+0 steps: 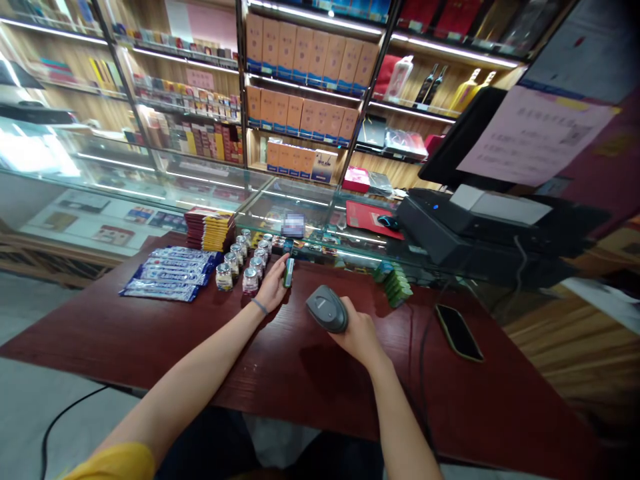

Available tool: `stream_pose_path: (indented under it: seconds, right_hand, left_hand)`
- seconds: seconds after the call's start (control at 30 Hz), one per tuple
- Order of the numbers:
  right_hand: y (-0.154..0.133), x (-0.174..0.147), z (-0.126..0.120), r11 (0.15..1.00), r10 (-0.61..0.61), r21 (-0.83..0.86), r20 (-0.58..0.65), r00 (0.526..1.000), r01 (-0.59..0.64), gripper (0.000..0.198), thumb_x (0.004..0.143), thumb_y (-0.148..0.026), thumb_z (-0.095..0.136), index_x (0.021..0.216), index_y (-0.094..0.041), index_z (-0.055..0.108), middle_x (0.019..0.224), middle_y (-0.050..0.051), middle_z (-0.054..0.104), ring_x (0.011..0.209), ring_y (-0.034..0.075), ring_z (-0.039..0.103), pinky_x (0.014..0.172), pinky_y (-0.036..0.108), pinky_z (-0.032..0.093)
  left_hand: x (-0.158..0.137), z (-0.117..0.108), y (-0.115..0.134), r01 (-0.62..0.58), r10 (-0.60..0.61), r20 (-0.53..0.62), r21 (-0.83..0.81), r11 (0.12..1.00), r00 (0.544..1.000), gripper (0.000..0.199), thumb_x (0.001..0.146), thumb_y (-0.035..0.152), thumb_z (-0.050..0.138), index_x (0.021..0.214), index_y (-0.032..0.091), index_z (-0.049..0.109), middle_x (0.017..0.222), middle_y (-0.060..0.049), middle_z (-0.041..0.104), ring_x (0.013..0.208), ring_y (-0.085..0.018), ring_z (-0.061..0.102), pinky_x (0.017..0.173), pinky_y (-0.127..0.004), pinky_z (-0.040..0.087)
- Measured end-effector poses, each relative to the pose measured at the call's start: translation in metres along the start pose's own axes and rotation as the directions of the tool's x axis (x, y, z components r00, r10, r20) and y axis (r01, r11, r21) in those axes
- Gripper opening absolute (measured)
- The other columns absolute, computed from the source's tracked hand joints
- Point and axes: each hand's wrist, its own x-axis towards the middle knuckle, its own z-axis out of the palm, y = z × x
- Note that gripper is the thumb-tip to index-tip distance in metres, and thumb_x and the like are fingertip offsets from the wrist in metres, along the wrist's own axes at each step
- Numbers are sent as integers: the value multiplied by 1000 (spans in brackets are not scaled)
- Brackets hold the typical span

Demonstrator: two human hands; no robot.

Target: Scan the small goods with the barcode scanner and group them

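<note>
My left hand (273, 287) is closed on a small green pack (289, 273), held upright just above the red-brown table (280, 360). A grey barcode scanner (326, 309) sits in my right hand (359, 332), its head pointing left toward the pack. Left of my left hand stand two rows of small jars (251, 281) with silvery lids. Beyond the right hand lies a row of similar green packs (397, 287). Long blue-and-white packets (170, 273) are piled at the table's left.
Stacked yellow and dark red packs (217, 230) stand behind the jars. At right are a phone (459, 332), a cable and a black register machine (475, 220). A glass counter (300, 193) borders the table's far edge, with a mouse (387, 222) on a red pad. Shelves of boxes (310, 57) rise behind.
</note>
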Motion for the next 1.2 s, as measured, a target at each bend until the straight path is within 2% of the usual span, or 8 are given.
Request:
stream_pose_path:
  seconds: [0.13, 0.27, 0.37, 0.47, 0.57, 0.8, 0.97, 1.2]
  right_hand:
    - [4, 0, 1, 998, 24, 51, -40, 999, -22, 40, 77, -29, 68, 112, -26, 49, 85, 3, 76, 77, 28, 76, 59, 26, 42]
    - [5, 1, -2, 997, 55, 54, -72, 996, -51, 37, 77, -31, 68, 109, -26, 51, 82, 3, 76, 75, 27, 75, 57, 25, 42]
    - [5, 1, -4, 995, 88, 48, -99, 991, -83, 34, 78, -32, 69, 107, -27, 53, 79, 2, 76, 74, 26, 75, 56, 24, 42]
    - [6, 1, -6, 993, 110, 55, -125, 986, -104, 32, 78, -33, 69, 105, -28, 54, 79, 1, 76, 74, 26, 75, 56, 24, 41]
    - [9, 1, -6, 992, 114, 71, -138, 984, -105, 31, 78, -32, 68, 105, -28, 53, 81, 2, 76, 76, 28, 76, 57, 25, 41]
    - [15, -1, -6, 991, 60, 125, -142, 988, -42, 29, 77, -29, 65, 102, -27, 50, 80, 2, 75, 75, 28, 75, 58, 26, 43]
    - [15, -2, -8, 975, 61, 218, -143, 988, -28, 29, 79, -31, 63, 104, -27, 50, 79, 1, 74, 76, 26, 76, 59, 25, 45]
    - [14, -2, -11, 969, 87, 240, -127, 988, -55, 31, 77, -30, 63, 106, -26, 52, 79, 2, 74, 77, 29, 76, 60, 26, 45]
  left_hand:
    - [2, -2, -8, -188, 210, -40, 309, 932, 977, 57, 79, 23, 74, 133, 24, 57, 108, -3, 67, 93, -14, 63, 82, -25, 50]
    - [10, -9, -12, -328, 468, -56, 640, 695, 882, 50, 78, 20, 72, 125, 21, 58, 113, -6, 65, 107, -19, 62, 101, -36, 45]
    - [18, -15, -16, -333, 564, -75, 740, 585, 823, 52, 76, 16, 72, 126, 20, 56, 116, -8, 63, 111, -21, 61, 104, -40, 44]
    - [28, -17, -21, -308, 603, -72, 808, 502, 794, 52, 76, 14, 73, 124, 20, 55, 115, -9, 63, 109, -22, 61, 102, -41, 46]
    - [39, -16, -26, -268, 641, -84, 861, 432, 762, 42, 74, 13, 75, 112, 19, 57, 107, -7, 62, 101, -21, 62, 98, -42, 48]
    - [64, -5, -28, -183, 697, -168, 899, 399, 697, 38, 71, 10, 77, 101, 19, 54, 103, -5, 58, 106, -23, 57, 102, -43, 44]
    - [70, 1, -31, -136, 677, -193, 905, 402, 711, 35, 73, 12, 76, 99, 19, 53, 104, -6, 57, 108, -23, 56, 103, -43, 43]
    - [73, 0, -35, -188, 697, -187, 886, 425, 693, 36, 74, 14, 74, 100, 20, 51, 107, -7, 55, 111, -26, 54, 106, -47, 41]
